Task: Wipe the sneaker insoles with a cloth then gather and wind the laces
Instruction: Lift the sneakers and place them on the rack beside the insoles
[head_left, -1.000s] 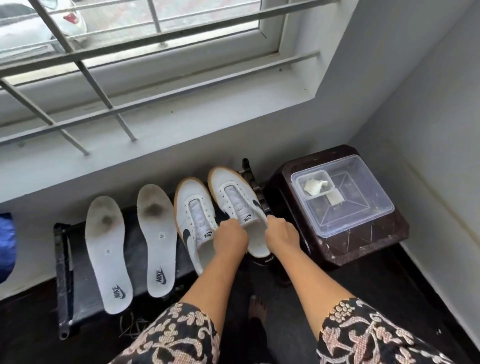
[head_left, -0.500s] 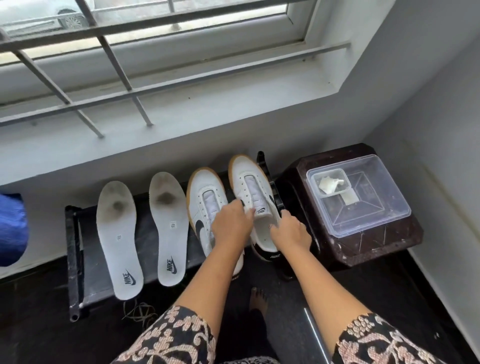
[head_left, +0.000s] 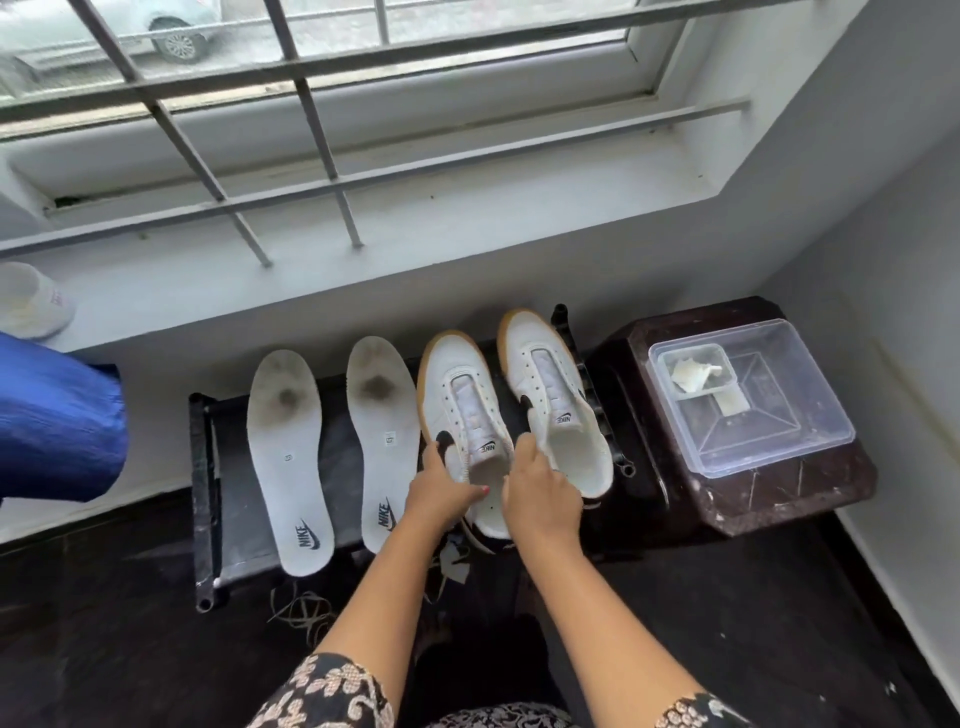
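Two dirty white insoles (head_left: 288, 457) (head_left: 382, 441) lie side by side on a low black rack (head_left: 205, 467). To their right stand two white sneakers without laces, the left sneaker (head_left: 457, 410) and the right sneaker (head_left: 550, 395). My left hand (head_left: 441, 493) grips the left side of the left sneaker's opening. My right hand (head_left: 540, 499) holds that opening's right edge, between the two shoes. Loose laces (head_left: 304, 610) lie on the dark floor below the rack. No cloth shows in either hand.
A dark stool (head_left: 779, 483) at the right carries a clear plastic box (head_left: 748, 395) with pale scraps inside. A blue bag (head_left: 57, 421) sits at the left and a white cup (head_left: 31, 301) on the sill. Window bars run above, and a wall closes the right side.
Both hands have shifted from the right sneaker's opening to the left sneaker's opening. The view has tilted and moved closer.
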